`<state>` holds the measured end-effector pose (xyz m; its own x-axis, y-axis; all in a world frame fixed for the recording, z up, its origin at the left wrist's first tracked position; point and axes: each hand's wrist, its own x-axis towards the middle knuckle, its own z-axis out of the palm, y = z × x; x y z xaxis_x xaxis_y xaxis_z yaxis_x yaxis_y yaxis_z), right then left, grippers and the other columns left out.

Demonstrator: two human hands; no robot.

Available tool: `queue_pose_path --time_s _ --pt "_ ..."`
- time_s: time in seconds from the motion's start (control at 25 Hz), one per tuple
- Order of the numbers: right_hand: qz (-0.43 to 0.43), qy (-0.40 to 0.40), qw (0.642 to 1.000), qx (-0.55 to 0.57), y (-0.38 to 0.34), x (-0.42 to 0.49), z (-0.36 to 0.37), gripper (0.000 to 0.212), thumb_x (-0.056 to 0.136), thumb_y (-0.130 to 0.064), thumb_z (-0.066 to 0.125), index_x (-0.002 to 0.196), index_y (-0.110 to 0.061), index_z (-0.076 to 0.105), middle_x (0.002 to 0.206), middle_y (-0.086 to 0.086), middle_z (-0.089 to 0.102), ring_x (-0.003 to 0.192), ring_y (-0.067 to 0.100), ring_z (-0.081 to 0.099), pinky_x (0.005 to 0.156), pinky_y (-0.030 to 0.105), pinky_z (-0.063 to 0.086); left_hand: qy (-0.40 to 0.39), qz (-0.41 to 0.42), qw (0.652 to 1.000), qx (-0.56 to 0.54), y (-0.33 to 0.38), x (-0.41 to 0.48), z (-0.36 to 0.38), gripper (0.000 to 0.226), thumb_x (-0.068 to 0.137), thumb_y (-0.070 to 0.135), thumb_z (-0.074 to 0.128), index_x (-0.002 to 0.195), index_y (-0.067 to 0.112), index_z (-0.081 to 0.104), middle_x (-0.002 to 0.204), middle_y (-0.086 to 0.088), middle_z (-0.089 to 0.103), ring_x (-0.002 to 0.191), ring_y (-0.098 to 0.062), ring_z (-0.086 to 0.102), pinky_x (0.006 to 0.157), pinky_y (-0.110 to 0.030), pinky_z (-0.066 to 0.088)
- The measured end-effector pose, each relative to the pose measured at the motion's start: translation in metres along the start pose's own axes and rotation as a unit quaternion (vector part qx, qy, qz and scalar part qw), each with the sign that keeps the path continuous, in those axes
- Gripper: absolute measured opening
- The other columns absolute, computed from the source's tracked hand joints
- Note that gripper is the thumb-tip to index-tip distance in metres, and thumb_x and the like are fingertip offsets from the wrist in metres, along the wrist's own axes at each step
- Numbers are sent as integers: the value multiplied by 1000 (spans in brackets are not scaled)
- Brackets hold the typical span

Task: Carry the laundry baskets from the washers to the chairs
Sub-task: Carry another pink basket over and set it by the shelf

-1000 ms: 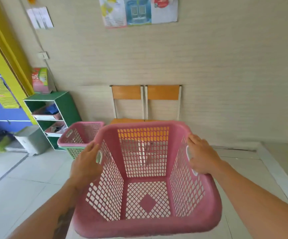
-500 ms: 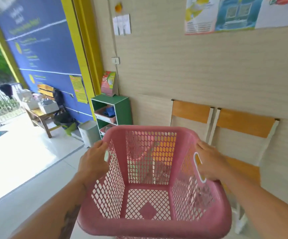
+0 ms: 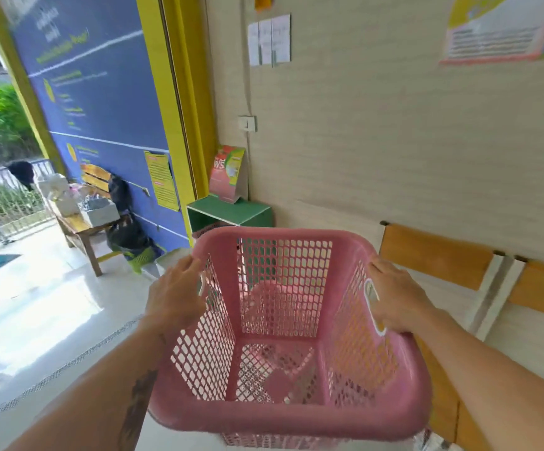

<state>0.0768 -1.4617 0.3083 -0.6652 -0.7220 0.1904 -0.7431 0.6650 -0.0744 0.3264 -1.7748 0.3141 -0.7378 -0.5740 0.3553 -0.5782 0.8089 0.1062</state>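
Note:
An empty pink laundry basket [image 3: 283,418] with lattice walls fills the lower middle of the head view, held in the air. My left hand [image 3: 174,296] grips its left handle and my right hand [image 3: 394,297] grips its right handle. Two wooden chairs with white frames [image 3: 436,255] stand against the beige wall at the right, their seats partly hidden behind the basket. Through the basket's mesh another pink basket [image 3: 267,291] shows blurred below, beside the green shelf.
A green shelf [image 3: 231,213] with a pink box on top stands against the wall ahead. To the left are a yellow door frame, a blue sign wall, a wooden bench [image 3: 81,222] with bags, and a bright tiled floor [image 3: 36,304] leading outside.
The view has swung left and closer to the wall: the chairs slid from the centre to the right edge, and the doorway and bench came into view. Both hands kept hold of the basket.

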Motion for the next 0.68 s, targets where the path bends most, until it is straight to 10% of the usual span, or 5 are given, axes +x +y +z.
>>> queue_pose_path --time_s 0.68 --pt "221 -27 974 35 22 223 156 82 84 -15 60 151 -7 13 162 3 2 147 26 15 117 41 28 -54 171 984 -12 -11 348 204 68 70 19 69 133 24 42 132 4 45 99 -29 56 73 -46 54"
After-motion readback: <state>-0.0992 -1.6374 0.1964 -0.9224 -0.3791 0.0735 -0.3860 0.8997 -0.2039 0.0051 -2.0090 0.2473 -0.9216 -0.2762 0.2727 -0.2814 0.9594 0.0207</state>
